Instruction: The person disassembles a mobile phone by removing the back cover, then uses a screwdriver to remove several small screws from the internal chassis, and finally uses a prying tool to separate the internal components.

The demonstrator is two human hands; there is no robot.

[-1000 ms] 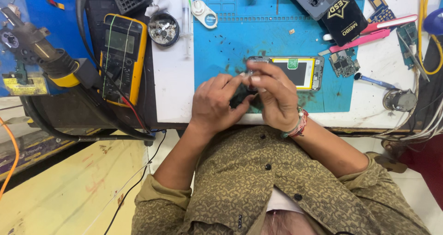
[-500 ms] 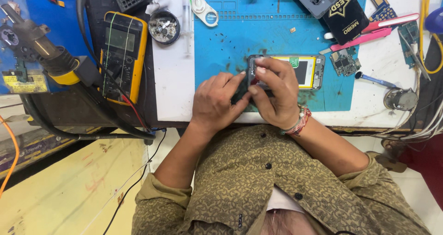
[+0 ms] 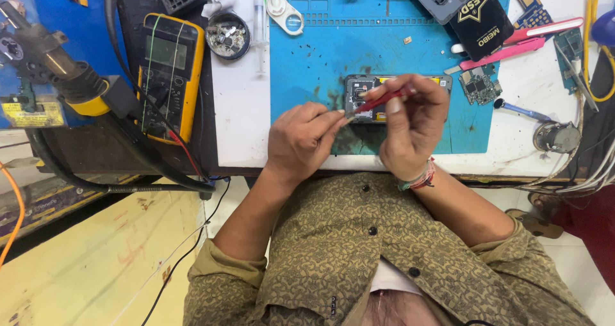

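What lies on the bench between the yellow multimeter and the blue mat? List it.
In the head view, between the yellow multimeter and the blue mat: a small round dish of metal bits and a clear syringe on the white bench.

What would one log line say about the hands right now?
left hand: fingertips at opened phone | right hand: holds red tool, tip on phone | blue mat underneath

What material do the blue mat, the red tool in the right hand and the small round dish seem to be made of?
Blue mat: probably silicone or rubber; matte surface with moulded compartments along the top edge. Red tool in the right hand: likely plastic; plain, uniform colour, though its tip is too small to tell. Round dish: looks like metal; grey rim with a dull shine.
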